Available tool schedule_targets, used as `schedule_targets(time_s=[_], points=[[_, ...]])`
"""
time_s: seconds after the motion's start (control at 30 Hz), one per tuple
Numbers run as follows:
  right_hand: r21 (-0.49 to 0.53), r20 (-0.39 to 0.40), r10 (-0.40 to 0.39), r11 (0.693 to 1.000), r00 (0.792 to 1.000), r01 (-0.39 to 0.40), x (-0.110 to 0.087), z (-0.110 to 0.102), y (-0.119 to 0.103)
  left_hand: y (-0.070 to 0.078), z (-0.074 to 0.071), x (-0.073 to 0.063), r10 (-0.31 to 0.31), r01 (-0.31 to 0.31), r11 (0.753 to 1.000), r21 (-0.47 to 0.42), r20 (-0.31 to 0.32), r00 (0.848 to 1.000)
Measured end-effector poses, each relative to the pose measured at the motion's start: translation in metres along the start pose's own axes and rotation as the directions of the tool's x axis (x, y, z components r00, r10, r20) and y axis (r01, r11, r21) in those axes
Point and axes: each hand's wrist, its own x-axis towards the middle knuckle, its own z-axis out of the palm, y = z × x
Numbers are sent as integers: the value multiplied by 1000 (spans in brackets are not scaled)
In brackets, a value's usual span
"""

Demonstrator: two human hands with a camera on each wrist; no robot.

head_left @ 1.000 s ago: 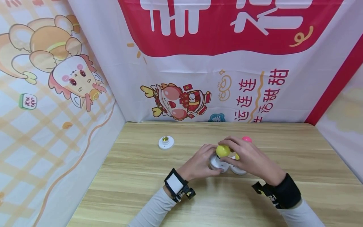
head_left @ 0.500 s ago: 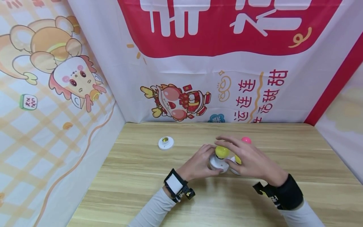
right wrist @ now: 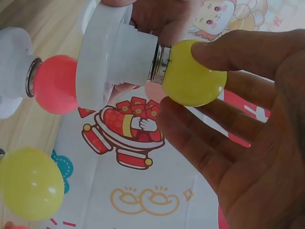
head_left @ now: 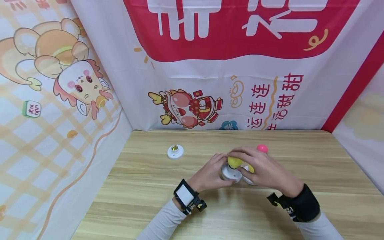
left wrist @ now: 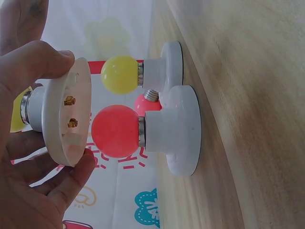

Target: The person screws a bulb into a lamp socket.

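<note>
My left hand [head_left: 213,171] grips a white lamp socket [head_left: 231,174] by the edge of its round base, held up off the table. Brass screws [left wrist: 70,101] show inside the hollow underside in the left wrist view. A yellow light bulb [right wrist: 193,74] sits in this socket, with a strip of its metal collar visible. My right hand [head_left: 265,168] holds that bulb between thumb and fingers. Below the held socket, a red bulb [left wrist: 116,131] stands upright in a second white socket [left wrist: 183,131]. Beside it is another yellow bulb [left wrist: 120,75] in its own socket [left wrist: 171,67].
A bare white socket [head_left: 175,152] lies at the left of the wooden table [head_left: 144,196]. Behind my right hand is a loose pink bulb [head_left: 262,148]; its screw thread shows in the left wrist view. A printed cloth [head_left: 192,73] hangs along the back edge.
My right fingers, lifted and spread from the yellow bulb half a second ago, have come back down round it. My left hand has kept the socket in place.
</note>
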Motion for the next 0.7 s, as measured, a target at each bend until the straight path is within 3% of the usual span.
schedule_targets(time_s=[0.37, 0.7], points=[[-27, -61, 64, 998, 996, -65, 4, 4, 0, 0, 0, 2, 5, -5, 1000, 3, 5, 1000], [-17, -18, 64, 998, 998, -64, 0, -1, -1, 0, -2, 0, -11, 10, 1000, -29, -13, 1000]])
